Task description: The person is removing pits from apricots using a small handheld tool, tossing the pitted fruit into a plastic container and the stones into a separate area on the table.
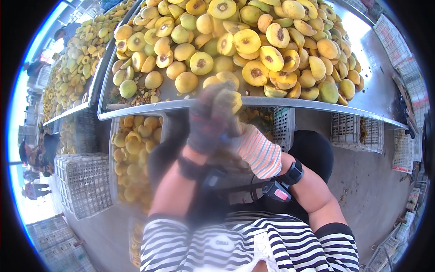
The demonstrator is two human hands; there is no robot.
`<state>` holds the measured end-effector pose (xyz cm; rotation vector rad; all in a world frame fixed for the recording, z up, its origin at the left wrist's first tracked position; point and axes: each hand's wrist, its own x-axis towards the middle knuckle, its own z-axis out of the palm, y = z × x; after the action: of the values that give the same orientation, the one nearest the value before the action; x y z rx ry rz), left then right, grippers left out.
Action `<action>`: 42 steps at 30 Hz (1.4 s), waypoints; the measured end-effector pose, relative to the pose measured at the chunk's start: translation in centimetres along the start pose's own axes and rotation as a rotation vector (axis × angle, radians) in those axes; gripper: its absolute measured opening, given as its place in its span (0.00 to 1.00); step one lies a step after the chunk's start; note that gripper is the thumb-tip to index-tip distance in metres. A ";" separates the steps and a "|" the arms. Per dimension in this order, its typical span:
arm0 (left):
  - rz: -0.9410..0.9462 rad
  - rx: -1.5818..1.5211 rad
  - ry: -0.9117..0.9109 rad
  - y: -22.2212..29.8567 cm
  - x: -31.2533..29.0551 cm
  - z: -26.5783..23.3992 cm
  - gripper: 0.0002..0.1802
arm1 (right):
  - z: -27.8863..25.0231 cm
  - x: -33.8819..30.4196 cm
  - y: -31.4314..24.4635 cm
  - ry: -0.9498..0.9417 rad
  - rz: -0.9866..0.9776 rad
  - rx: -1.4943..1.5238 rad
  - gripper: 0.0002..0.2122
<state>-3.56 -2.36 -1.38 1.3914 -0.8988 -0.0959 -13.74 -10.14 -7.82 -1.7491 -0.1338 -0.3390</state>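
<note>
In two-handed curled grip [222, 115], yellow fruit [237, 102]

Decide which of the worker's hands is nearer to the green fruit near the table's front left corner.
Left. The left hand is to the right of the green fruit, by the metal table; the right hand is farther right.

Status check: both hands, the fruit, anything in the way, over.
Left hand, blurred, and right hand, gloved, together at metal table edge. Yellow fruit piece showing at the hands, grip unclear. Nothing visibly blocking; fruit pile just beyond.
</note>
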 end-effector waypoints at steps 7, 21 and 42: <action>-0.377 -0.343 0.096 2.7 0.4 0.4 0.13 | -1.7 0.4 -4.0 -0.106 0.132 -0.270 0.15; 0.150 0.364 -0.146 0.3 0.5 0.2 0.12 | 0.7 -1.1 -1.4 -0.036 0.005 -0.042 0.09; -0.114 0.307 -0.313 -0.1 0.8 0.9 0.15 | 3.6 -1.6 -0.5 1.138 0.129 -1.831 0.10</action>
<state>-3.57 -3.55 -1.16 1.7454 -1.1263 -0.2777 -14.87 -6.39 -8.45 -2.8484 1.5483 -1.6233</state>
